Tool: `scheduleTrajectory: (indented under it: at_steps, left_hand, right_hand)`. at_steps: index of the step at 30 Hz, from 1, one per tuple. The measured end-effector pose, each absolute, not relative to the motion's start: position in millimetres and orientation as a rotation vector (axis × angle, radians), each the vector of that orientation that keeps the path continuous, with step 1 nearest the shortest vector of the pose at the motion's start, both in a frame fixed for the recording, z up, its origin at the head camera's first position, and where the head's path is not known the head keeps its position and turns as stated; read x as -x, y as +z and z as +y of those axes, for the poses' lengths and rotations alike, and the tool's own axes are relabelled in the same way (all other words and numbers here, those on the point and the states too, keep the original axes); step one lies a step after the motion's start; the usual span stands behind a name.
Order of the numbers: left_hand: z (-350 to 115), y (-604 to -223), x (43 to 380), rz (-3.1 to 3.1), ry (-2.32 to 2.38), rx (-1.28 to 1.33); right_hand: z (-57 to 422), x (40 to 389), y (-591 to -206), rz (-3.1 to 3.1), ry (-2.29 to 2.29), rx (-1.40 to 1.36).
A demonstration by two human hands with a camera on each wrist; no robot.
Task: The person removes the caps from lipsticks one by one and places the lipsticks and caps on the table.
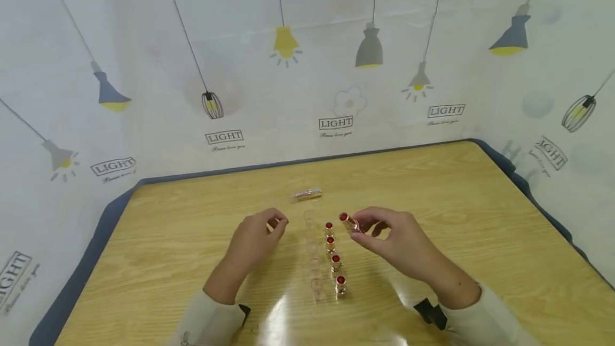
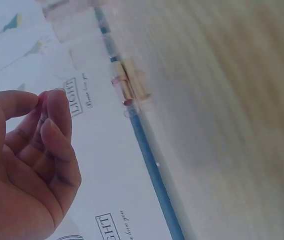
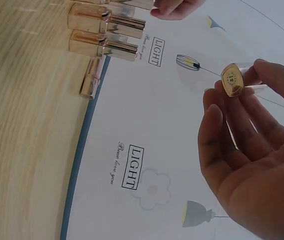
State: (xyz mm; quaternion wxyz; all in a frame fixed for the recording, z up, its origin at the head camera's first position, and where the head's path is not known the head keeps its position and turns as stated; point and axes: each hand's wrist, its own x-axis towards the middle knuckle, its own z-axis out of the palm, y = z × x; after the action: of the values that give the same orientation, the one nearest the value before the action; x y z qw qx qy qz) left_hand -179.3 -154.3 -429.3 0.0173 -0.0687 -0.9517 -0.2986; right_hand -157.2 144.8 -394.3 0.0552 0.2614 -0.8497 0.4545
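Note:
My right hand [image 1: 396, 236] grips a lipstick [image 1: 348, 221] between thumb and fingers, above the table and tilted with its red end up to the left. In the right wrist view the gold base of that lipstick [image 3: 232, 80] faces the camera. A row of several uncapped lipsticks [image 1: 330, 244] with red tops stands upright between the hands. Along its left side runs a column of clear caps [image 1: 313, 250]. My left hand [image 1: 254, 236] hovers left of the caps, its fingers loosely bent and thumb meeting the forefinger; nothing shows in it in the left wrist view.
Behind the row, one more lipstick [image 1: 307, 194] lies on its side. The wooden table [image 1: 192, 218] reaches back to a dark blue edge strip [image 1: 230, 172] and a pale wall covering [image 1: 288, 95] printed with lamps, which also rises at both sides.

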Motion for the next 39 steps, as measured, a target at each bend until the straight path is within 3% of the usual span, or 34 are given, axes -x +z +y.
scheduleTrajectory:
  at_steps: [21,39]
  left_hand:
    - [-137.3,-393.3,134.3,-2.801,-1.121,0.399]
    - [-134.7,-384.7,132.0,-2.81,-1.148,0.453]
  right_hand:
    - [121.7,250.1,-430.2,-2.918,1.485,-0.751]
    - [99.0,271.3,-447.0,-3.164,1.561,-0.748]
